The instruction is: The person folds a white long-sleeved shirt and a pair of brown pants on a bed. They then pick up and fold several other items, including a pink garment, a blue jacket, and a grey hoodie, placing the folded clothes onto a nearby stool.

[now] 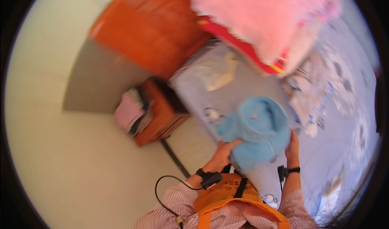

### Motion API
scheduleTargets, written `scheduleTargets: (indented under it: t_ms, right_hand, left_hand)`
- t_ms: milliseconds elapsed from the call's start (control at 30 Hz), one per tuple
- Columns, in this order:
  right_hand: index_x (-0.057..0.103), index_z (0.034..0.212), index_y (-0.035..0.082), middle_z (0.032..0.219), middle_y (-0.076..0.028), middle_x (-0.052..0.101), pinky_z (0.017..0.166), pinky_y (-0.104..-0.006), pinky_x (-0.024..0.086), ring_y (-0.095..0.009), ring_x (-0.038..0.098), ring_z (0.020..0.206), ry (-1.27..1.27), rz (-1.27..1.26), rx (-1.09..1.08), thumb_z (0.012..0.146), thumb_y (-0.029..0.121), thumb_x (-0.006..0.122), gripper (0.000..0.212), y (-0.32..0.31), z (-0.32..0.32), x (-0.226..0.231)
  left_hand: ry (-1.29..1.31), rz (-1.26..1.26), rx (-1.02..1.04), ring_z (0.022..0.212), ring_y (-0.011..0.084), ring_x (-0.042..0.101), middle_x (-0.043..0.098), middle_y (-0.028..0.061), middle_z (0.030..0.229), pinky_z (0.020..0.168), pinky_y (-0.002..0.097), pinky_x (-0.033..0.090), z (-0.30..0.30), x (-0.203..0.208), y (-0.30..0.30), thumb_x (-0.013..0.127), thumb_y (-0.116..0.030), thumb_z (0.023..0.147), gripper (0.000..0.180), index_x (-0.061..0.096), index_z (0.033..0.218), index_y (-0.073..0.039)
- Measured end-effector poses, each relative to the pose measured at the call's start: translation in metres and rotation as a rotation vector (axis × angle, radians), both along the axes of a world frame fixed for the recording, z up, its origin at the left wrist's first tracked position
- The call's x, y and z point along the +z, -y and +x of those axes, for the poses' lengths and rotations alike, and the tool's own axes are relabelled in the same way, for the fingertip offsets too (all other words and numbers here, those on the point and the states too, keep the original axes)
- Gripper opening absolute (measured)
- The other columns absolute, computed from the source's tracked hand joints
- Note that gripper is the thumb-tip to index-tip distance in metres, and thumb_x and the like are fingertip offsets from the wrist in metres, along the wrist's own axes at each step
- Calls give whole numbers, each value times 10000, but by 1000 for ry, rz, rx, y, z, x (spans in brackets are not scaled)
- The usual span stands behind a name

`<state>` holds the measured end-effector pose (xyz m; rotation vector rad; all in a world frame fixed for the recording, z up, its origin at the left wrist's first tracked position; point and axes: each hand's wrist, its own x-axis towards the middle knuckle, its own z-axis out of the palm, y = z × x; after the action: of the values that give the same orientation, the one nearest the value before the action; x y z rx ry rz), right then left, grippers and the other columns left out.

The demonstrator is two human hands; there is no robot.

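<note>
A light blue knitted-looking top (259,144) hangs between my hands above the bed, its wide round neck opening facing up. A small pale label shows inside the neck. My left hand (225,153) is closed on the top's near left edge, thumb lying over the cloth. On the other side my right hand (292,147) grips the right edge; most of its fingers are hidden behind the fabric. Part of the top bulges out to the left, perhaps a sleeve. The picture is somewhat blurred.
The bed (251,83) has a grey-blue patterned sheet. On it lie a folded pink blanket (255,18) over red bedding, a crumpled beige garment (304,87) and a pale packet (216,73). To the left stands a brown nightstand (160,121) with folded clothes (131,111).
</note>
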<state>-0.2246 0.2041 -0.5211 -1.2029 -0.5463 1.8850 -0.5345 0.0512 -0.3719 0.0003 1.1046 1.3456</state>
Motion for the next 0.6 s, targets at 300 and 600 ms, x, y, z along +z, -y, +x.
scheduleTargets:
  t_ms: [300, 600]
  right_hand:
    - [451, 1417, 16, 1371, -105, 554, 1056, -378, 452, -220, 566, 1206, -239, -363, 351, 1033, 248, 454, 450, 155, -86, 19]
    - [458, 1409, 22, 1347, -97, 576, 1043, -360, 464, -206, 587, 1175, -171, -392, 714, 1010, 232, 494, 452, 153, -395, 62]
  left_hand:
    - [179, 44, 38, 1273, 274, 516, 504, 128, 1415, 1091, 409, 424, -86, 73, 142, 774, -249, 829, 814, 341, 1485, -37]
    - [-97, -11, 380, 1147, 243, 609, 610, 109, 1284, 1004, 380, 491, -315, 49, 270, 753, -226, 846, 627, 484, 1376, -24]
